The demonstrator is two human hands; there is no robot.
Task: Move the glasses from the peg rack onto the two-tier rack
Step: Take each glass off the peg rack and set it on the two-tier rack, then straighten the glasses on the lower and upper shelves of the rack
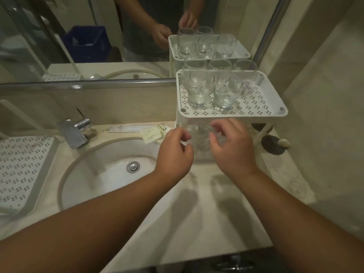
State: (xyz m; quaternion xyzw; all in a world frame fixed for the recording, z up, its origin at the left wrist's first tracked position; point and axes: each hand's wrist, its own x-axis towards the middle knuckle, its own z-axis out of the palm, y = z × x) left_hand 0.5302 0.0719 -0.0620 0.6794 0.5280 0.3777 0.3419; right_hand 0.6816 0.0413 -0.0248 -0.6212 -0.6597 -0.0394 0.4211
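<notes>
The white two-tier rack stands on the counter at the right, against the mirror. Several clear glasses stand on its perforated upper tier. More glasses show blurred on the lower tier, under the upper tray. My left hand and my right hand hover side by side in front of the lower tier. Their fingers are loosely curled close to those glasses, and no glass is plainly held by either. A white perforated tray lies at the far left with no glass visible on it.
A round sink with a metal drain sits left of the rack, and a chrome faucet stands behind it. Paper sachets lie on the counter beside the rack. The mirror repeats the rack. A dark round object lies by the right wall.
</notes>
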